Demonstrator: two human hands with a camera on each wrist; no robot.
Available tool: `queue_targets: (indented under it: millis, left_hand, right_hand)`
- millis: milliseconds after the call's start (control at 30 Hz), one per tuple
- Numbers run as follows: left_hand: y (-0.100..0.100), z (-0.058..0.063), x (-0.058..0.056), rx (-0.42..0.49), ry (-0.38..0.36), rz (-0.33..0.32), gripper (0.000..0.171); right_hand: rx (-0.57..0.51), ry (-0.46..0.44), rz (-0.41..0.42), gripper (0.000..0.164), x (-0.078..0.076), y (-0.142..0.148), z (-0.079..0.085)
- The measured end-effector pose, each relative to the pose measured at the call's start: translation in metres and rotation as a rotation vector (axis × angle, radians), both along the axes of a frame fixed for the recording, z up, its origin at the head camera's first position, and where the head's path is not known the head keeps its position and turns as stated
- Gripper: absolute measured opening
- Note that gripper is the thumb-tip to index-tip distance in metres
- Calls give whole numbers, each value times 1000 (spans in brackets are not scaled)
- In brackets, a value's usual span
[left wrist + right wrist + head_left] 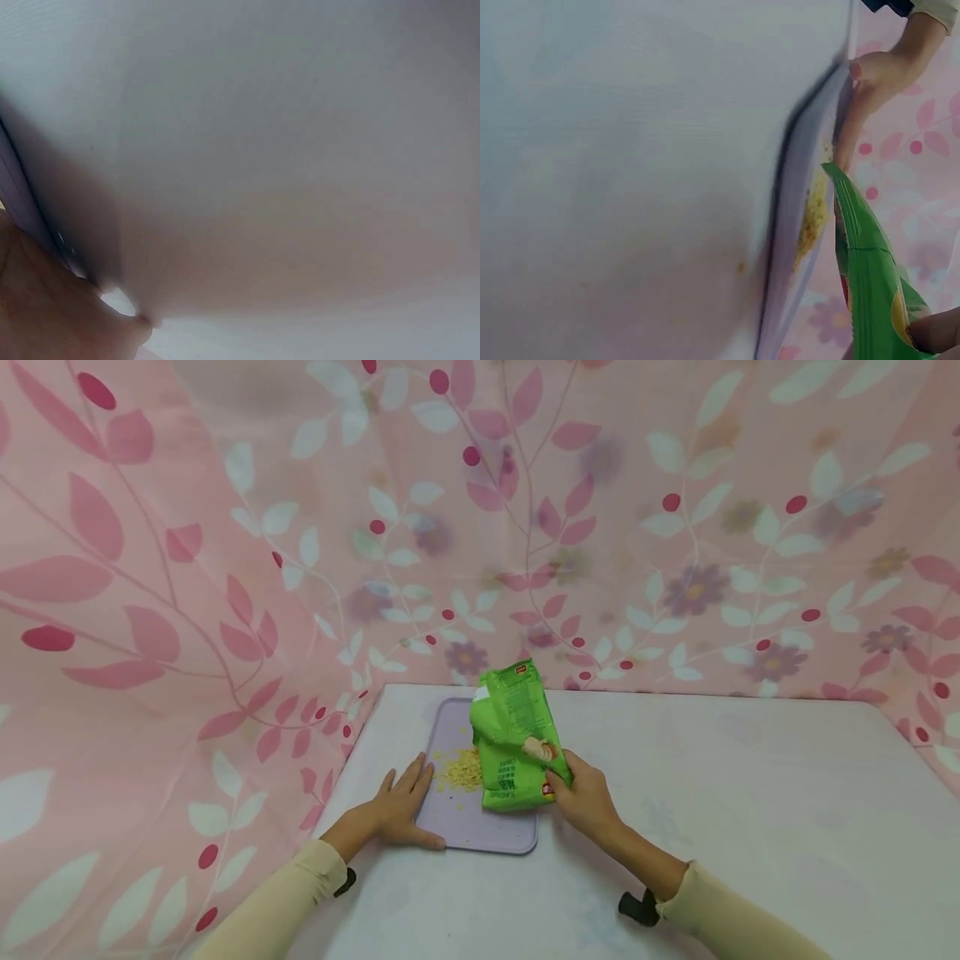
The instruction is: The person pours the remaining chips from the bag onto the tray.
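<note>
My right hand [588, 797] pinches a green snack bag [513, 731] by its lower right corner, thumb on the printed face. The bag, crumpled at its left side, is tilted above the right part of a pale purple tray [487, 837]. A pile of yellow crumbs [461, 770] lies on the tray, partly hidden behind the bag. With fingers spread, my left hand [400, 810] rests at the tray's left edge, thumb at the near rim. The right wrist view shows the bag [870, 274] edge-on beside the crumbs [811, 221]. The left wrist view catches part of the left hand [56, 300].
A white table [735, 793] extends to the right of the tray. Pink floral cloth [525, 527] hangs behind the table and along its left side. A few small crumbs [741, 267] lie on the table by the tray in the right wrist view.
</note>
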State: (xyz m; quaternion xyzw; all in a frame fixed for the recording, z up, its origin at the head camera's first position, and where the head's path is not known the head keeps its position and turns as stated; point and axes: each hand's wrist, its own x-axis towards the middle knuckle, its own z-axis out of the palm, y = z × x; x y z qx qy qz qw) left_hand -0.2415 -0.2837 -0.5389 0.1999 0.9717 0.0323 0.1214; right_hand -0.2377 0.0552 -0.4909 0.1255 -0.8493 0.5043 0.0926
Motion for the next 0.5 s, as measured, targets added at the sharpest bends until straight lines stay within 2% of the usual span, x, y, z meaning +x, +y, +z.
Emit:
queue_targets:
  millis: [167, 233, 400, 500]
  left_hand:
    - [2, 4, 3, 24, -20, -9, 136]
    - [3, 5, 4, 34, -26, -5, 135]
    - [1, 3, 3, 7, -24, 6, 137]
    - [2, 5, 1, -3, -13, 5, 136]
  right_hand:
    - [-121, 232, -69, 26, -6, 5, 12]
    - [-136, 272, -66, 26, -6, 4, 11]
    - [-14, 94, 33, 26, 1, 1, -2]
    - [-10, 37, 22, 28, 1, 0, -4]
